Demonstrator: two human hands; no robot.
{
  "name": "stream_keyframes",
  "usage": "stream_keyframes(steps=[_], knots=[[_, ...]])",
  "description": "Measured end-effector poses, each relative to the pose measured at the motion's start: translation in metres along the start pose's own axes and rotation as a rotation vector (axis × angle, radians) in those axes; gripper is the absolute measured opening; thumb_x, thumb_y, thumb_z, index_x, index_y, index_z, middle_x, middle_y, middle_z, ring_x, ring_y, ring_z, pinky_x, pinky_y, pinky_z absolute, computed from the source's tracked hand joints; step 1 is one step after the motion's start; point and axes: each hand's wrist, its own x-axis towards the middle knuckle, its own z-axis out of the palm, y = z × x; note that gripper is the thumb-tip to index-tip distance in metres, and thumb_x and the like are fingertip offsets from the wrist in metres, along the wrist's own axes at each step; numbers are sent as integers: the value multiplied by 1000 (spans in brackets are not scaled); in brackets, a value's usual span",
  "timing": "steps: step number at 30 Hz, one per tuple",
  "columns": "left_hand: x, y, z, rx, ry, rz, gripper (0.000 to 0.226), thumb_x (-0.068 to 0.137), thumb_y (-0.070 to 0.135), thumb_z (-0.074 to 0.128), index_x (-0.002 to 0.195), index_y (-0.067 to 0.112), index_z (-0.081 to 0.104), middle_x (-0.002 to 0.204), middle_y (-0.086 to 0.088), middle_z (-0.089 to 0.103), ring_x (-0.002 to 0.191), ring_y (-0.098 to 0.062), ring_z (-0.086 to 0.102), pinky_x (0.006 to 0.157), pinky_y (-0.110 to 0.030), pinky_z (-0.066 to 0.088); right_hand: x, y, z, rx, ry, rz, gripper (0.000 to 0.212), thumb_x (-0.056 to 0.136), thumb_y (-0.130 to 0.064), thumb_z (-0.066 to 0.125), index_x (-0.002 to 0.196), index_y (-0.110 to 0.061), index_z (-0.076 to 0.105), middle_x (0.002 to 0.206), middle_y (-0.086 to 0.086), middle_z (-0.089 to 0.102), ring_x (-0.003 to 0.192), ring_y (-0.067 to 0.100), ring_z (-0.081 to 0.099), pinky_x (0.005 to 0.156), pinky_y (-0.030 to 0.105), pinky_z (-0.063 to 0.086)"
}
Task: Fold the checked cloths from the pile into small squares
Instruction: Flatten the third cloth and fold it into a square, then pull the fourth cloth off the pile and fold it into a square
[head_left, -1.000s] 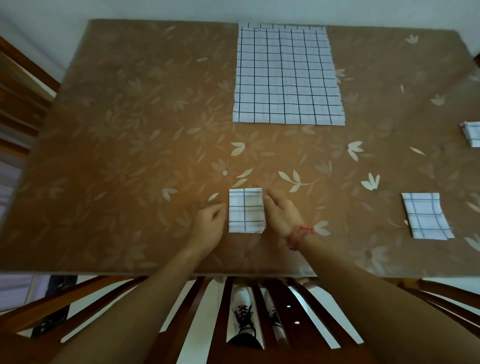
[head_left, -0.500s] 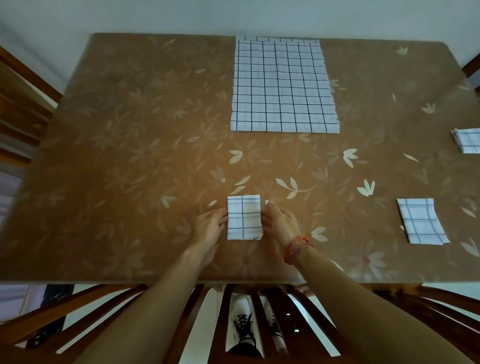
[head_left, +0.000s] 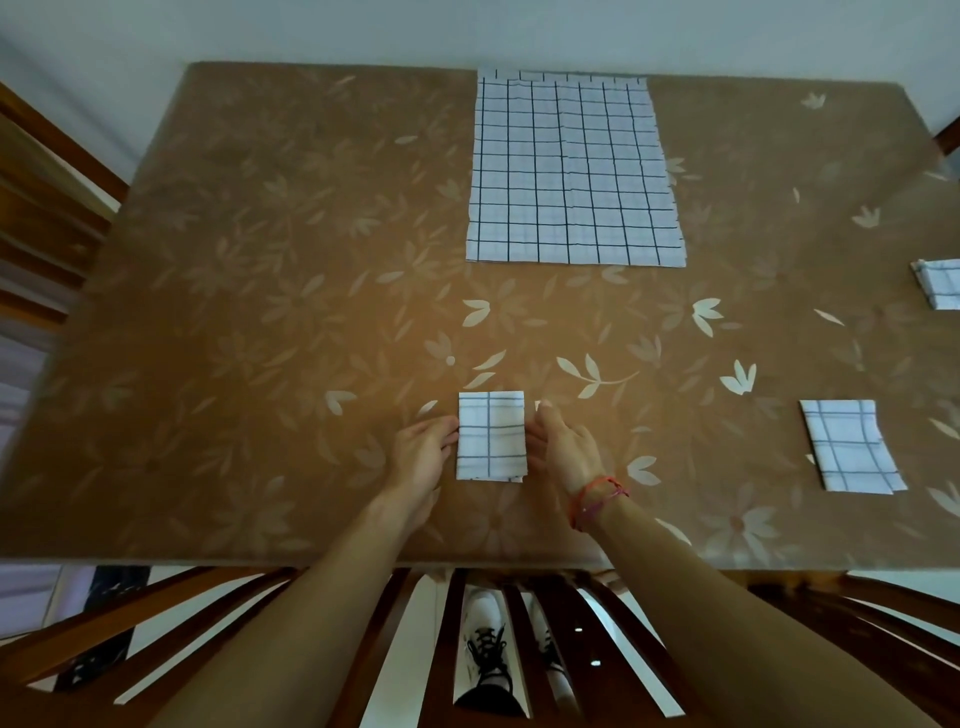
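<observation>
A small folded checked cloth (head_left: 491, 436) lies flat near the front edge of the table (head_left: 260, 312), between the two hands. The left hand (head_left: 421, 460) rests on the table with straight, relaxed fingers whose tips touch the cloth's left edge. The right hand (head_left: 563, 449) lies along the cloth's right edge, its fingers also straight and gripping nothing. A red string bracelet (head_left: 597, 499) circles the right wrist. Three folded cloths are in view: this one, a second folded cloth (head_left: 849, 447) well apart to the right, and a third folded cloth (head_left: 940, 283) cut off by the right border. At the far edge lies the pile of unfolded checked cloths (head_left: 574, 169), spread flat; the number of layers cannot be told. The table has a brown leaf-patterned cover. Below its front edge are the dark wooden slats of a chair (head_left: 363, 649) and a pair of white laced shoes (head_left: 488, 654).
</observation>
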Motion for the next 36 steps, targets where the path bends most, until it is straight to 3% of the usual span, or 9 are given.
stream_keyframes(steps=[9, 12, 14, 16, 18, 20, 24, 31, 36], knots=[[-3, 0, -1, 75, 3, -5, 28, 100, 19, 49, 121, 5, 62, 111, -1, 65, 106, -11, 59, 99, -27, 43, -4, -2, -1, -35, 17, -5, 34, 97, -41, 45, 85, -22, 70, 96, -2, 73, 96, 16, 68, 95, 41, 52], [-5, 4, -1, 106, 3, 23, 17, 100, 18, 52, 95, 19, 68, 94, 9, 65, 92, -2, 59, 76, -18, 44, -8, -6, -3, -75, 11, -15, 34, 98, -41, 43, 90, -21, 70, 100, -1, 72, 99, 16, 67, 95, 41, 51], [-7, 8, -1, 170, 10, 86, 26, 100, 19, 52, 79, 29, 64, 84, 15, 62, 85, 1, 57, 68, -16, 41, -10, -8, -8, -119, 13, -44, 33, 97, -41, 44, 93, -21, 70, 101, -4, 72, 100, 15, 66, 94, 39, 51], [-9, 11, -2, 287, 6, 165, 22, 101, 20, 49, 89, 27, 67, 88, 21, 59, 86, 4, 54, 70, -14, 38, -14, -11, -15, -223, 30, -90, 39, 91, -51, 45, 102, -22, 69, 104, -8, 68, 102, 13, 61, 96, 38, 48], [-10, 17, -4, 419, -12, 241, 23, 101, 22, 48, 117, 19, 64, 100, 19, 57, 92, 3, 52, 73, -11, 36, -17, -16, -23, -334, 33, -130, 50, 82, -61, 44, 113, -27, 63, 111, -10, 61, 106, 12, 55, 99, 37, 45], [-13, 24, -3, 544, -30, 299, 33, 101, 25, 48, 131, 16, 56, 115, 12, 55, 106, -4, 49, 84, -17, 37, -22, -25, -31, -403, 46, -150, 55, 86, -58, 44, 131, -28, 54, 125, -6, 59, 115, 14, 54, 102, 37, 43], [-16, 33, 1, 752, -15, 448, 39, 98, 31, 53, 135, 21, 51, 139, 3, 49, 125, -12, 44, 106, -35, 38, -31, -40, -49, -556, 78, -242, 46, 97, -44, 41, 141, -29, 43, 131, 0, 56, 115, 18, 54, 95, 29, 41], [-22, 55, 25, 1079, -6, 696, 50, 98, 37, 51, 142, 14, 44, 148, 2, 40, 137, -15, 32, 108, -25, 23, -44, -60, -89, -826, 139, -384, 53, 98, -46, 37, 146, -23, 35, 144, 6, 44, 131, 23, 43, 108, 37, 37], [-28, 70, 52, 1173, -22, 813, 51, 98, 37, 50, 143, 13, 43, 150, 2, 36, 138, -17, 30, 110, -31, 25, -46, -72, -124, -975, 214, -472, 54, 96, -49, 37, 145, -27, 32, 144, 1, 41, 128, 24, 44, 102, 46, 42]])
